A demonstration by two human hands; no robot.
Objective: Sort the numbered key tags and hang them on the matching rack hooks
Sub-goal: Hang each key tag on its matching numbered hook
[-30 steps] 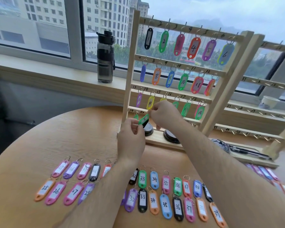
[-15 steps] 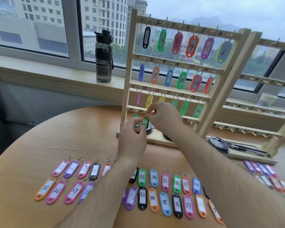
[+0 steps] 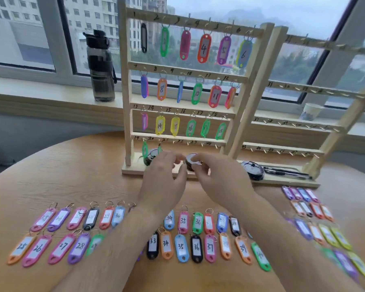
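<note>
Left hand (image 3: 162, 182) and right hand (image 3: 221, 180) hover side by side near the rack (image 3: 236, 114) base, fingers loosely curled, gripping nothing. Tag 20 (image 3: 160, 149) hangs from the lowest rail; loose tags (image 3: 181, 247) lie in rows on the near table (image 3: 72, 165)

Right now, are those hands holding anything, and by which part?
It cannot be told: no tag shows in the left hand or right hand, but blur obscures each grip.

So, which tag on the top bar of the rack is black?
The tag on hook 1, leftmost on that bar; the other five there are brightly coloured.
</note>
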